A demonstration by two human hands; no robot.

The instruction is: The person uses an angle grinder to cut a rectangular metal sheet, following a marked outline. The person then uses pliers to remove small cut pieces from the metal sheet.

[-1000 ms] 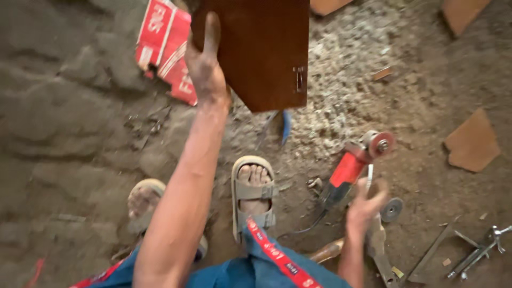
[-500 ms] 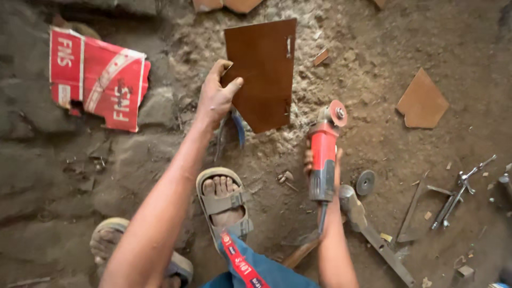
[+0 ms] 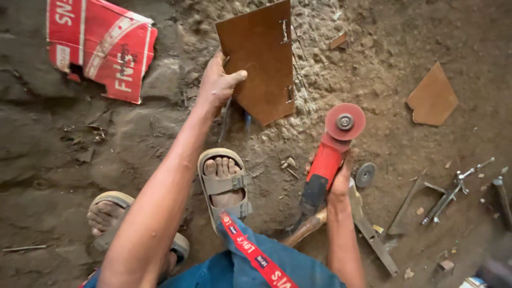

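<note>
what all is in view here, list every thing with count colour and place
brown board: 1, brown with metal fittings on its right edge, top centre, held at its left edge
angle grinder: 1, red and black body with red disc, right of centre
torn cardboard box: 1, red and white, top left on the dirt
board offcut: 1, brown, upper right on the ground
loose grinding disc: 1, grey, right of the grinder
metal tools: several, grey, lower right
sandals: 2, grey-beige, on the feet, lower left
left hand: grips the board
right hand: grips the grinder
</note>
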